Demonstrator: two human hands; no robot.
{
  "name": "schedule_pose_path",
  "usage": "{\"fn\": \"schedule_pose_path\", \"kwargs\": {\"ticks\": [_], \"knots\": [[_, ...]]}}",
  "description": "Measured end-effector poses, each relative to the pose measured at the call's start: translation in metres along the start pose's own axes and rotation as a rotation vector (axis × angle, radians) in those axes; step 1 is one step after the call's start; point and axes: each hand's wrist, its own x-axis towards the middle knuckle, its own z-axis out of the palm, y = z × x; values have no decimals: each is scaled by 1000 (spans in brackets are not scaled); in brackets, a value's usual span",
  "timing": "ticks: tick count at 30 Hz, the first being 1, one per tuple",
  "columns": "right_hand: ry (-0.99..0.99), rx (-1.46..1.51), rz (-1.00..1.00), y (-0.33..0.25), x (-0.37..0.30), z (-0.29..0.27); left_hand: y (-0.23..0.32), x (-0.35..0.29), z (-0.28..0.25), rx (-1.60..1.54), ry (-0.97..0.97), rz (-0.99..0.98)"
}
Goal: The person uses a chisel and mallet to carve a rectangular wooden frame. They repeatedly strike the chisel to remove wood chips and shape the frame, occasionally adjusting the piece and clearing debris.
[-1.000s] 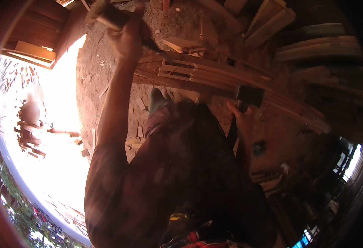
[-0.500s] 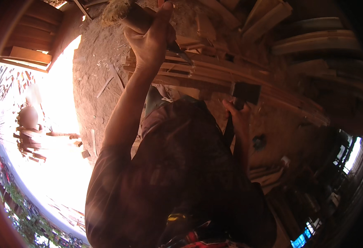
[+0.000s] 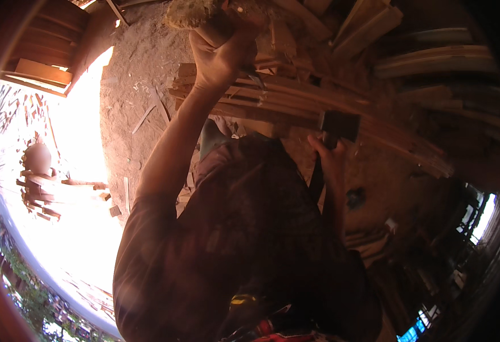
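My left hand (image 3: 221, 57) is raised at the top of the view, its fingers wrapped round a chisel (image 3: 214, 29). The chisel's thick wooden handle has a frayed, fibrous end pointing up and to the left. Its narrow dark blade shows below the hand, over long wooden beams (image 3: 295, 94); I cannot tell whether it touches them. My right hand (image 3: 331, 155), lower and to the right, is closed on a hammer (image 3: 340, 126) with a dark, blocky head. The hammer head is up, apart from the chisel. The left fingertips are in shadow.
Stacked planks (image 3: 438, 60) lie at the far right, and loose boards (image 3: 366, 25) lean at the top. Wood chips and thin offcuts (image 3: 143, 119) litter the dirt floor on the left. Beyond, in bright light, a rounded brown object (image 3: 38, 158) sits among wood pieces.
My left hand has moved to the right with the chisel, and the frayed handle end has shifted the same way. My right hand and the hammer have hardly moved.
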Motion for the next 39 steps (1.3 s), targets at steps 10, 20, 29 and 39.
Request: {"fn": "schedule_pose_path", "kwargs": {"ticks": [10, 20, 29, 39], "knots": [[144, -142, -188, -91, 5, -28, -4, -8, 38, 67, -218, 70], [173, -21, -1228, -279, -66, -53, -8, -7, 56, 152, -266, 32], [162, -917, -927, -245, -27, -35, -54, -23, 34, 276, -261, 80], [257, -421, -1034, -274, -59, -42, -28, -20, 27, 201, -231, 10]]}}
